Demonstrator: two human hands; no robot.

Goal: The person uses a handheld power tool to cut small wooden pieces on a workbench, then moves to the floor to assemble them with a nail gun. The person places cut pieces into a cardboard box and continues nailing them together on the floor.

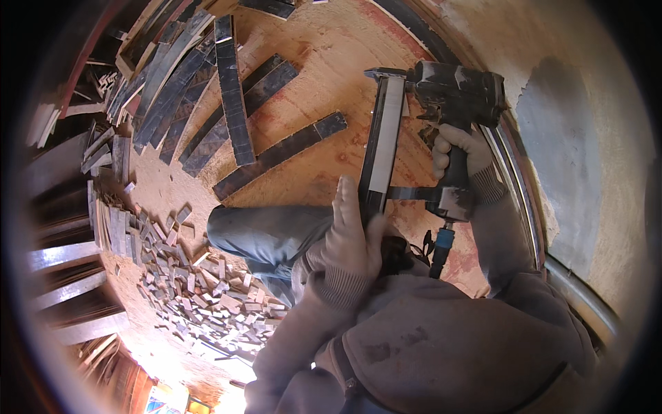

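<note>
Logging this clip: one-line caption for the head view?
Gloved right hand grips a pneumatic nailer; left hand at its long magazine.

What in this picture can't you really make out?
- Head view: left hand palm, turned away against the nail gun's long magazine.
- Right hand fingertips, wrapped behind the nail gun handle.
- Air hose below the blue fitting, hidden by the sleeve.
- Lower-left scrap pile, washed out by glare.

The gloved right hand (458,155) is closed in a grip, far right, while the gloved left hand (352,231) presses with fingers extended, nearer.
</note>
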